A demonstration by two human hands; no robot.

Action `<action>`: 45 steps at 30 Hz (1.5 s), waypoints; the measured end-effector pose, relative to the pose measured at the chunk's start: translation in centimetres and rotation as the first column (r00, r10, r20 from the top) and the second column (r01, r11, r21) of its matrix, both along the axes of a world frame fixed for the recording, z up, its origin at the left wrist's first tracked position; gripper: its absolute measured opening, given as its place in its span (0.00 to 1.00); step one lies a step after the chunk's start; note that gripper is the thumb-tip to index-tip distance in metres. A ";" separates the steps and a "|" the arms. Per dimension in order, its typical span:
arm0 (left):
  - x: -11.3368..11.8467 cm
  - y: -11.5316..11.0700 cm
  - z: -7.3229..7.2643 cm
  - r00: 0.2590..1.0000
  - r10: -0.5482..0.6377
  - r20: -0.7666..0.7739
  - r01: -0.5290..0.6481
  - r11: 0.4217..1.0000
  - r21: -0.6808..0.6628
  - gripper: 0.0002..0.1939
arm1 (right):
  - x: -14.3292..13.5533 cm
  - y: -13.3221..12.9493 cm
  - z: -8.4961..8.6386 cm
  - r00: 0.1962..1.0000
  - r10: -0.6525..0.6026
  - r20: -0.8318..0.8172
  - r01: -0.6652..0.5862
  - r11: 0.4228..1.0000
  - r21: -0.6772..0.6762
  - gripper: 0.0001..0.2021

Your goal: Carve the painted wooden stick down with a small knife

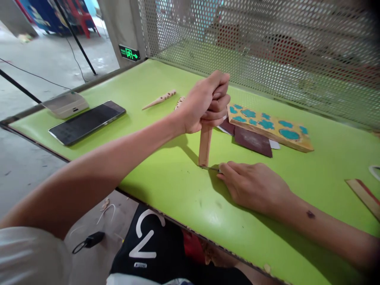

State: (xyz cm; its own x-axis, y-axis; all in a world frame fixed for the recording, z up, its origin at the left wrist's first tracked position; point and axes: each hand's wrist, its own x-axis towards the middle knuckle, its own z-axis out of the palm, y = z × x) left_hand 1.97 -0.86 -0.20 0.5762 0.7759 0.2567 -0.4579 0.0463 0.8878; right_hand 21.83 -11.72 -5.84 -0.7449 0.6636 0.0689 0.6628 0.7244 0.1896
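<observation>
A short, pale, rectangular wooden stick (205,146) is stood upright on the bright green tabletop (166,186), its upper end enclosed by the left hand (204,103), whose fingers are curled tight into a fist around it, apparently so that the stick is kept vertical and pressed down. At the stick's foot, at 3 o'clock, a thin dark metal blade or pin (210,169) is laid flat on the table and pinched by the pressed-together fingertips of the right hand (252,185), the palm lying flat, seemingly for steadiness. At 1 o'clock from the stick, a yellow wooden block with turquoise patches (268,126) is rested on dark brown sandpaper sheets (252,140). At 11 o'clock a tapered carved wooden spike (158,99) is laid; at 9 o'clock, a black smartphone (87,121) and a beige box (65,104).
</observation>
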 end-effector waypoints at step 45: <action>0.6 0.2 -0.1 0.996 -0.034 0.085 0.048 0.985 -0.167 0.19 | 0.8 -0.6 -0.8 0.995 0.021 -0.101 -0.010 0.994 0.110 0.19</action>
State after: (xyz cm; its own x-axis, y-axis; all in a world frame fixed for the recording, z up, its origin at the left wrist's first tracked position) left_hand 2.59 -0.68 -0.29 0.5907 0.7885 0.1713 -0.5232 0.2127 0.8252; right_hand 22.63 -12.31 -6.68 -0.7406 0.6362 0.2163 0.6714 0.7134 0.2008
